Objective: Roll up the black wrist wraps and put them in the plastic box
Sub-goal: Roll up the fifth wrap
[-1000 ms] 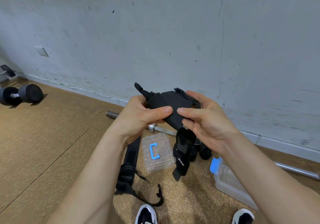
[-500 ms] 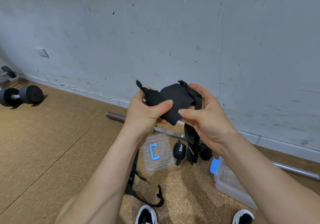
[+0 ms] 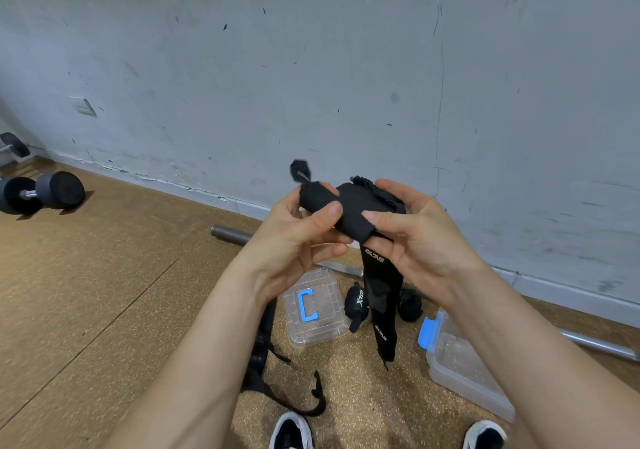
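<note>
Two hands hold a partly rolled black fabric wrist wrap (image 3: pixel 349 206) in mid-air above the cork floor (image 3: pixel 104 292). Left hand (image 3: pixel 294 237): thumb and fingers pinch the rolled left end. Right hand (image 3: pixel 422 240): thumb on top, fingers curled beneath. Loose tail hangs down. Clear plastic box with blue latch (image 3: pixel 464 369) sits open on the floor, near right. Clear lid (image 3: pixel 315 306) lies to its left, a rolled black wrap (image 3: pixel 356 304) between them.

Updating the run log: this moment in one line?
step: rolling | left hand: grips wrist wrap | right hand: grips same wrap, tail hanging | plastic box: on floor, open
</note>
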`<state>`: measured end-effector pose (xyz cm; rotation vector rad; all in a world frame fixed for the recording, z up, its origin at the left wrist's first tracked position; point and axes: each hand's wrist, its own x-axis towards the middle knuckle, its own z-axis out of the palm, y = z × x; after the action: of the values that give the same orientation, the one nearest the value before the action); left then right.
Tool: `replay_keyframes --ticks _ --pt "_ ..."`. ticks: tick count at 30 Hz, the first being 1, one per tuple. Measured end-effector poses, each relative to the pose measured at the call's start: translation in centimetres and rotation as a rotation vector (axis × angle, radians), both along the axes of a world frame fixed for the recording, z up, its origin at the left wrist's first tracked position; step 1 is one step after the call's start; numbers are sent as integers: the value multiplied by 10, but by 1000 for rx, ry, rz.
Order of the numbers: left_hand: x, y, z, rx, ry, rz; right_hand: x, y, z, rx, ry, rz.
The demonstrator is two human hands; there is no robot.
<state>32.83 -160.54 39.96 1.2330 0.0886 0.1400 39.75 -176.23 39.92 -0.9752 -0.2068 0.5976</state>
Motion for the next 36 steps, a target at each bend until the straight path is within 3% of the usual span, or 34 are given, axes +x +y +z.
replay_keyframes --ticks 2,11,22,24,27,29,34,36 --pt "-3 3 1 -37 -15 -86 0 -2 0 35 23 27" --pt "4 -4 1 89 18 193 -4 1 -1 -150 -174 9" --pt "6 -5 -4 161 65 183 -9 6 -4 -152 -193 -21" --pt "5 -3 -6 97 61 145 -6 6 -4 -125 -150 -8" --pt "-1 8 -4 -46 9 -90 -3 0 -2 -11 -41 45" --pt "-2 13 -5 -45 -28 -172 -2 -3 -2 34 0 74" --pt "4 7 -11 158 14 17 -2 -2 -4 -166 -246 20" --pt "6 4 -10 180 7 95 -3 -3 -2 -146 -230 13"
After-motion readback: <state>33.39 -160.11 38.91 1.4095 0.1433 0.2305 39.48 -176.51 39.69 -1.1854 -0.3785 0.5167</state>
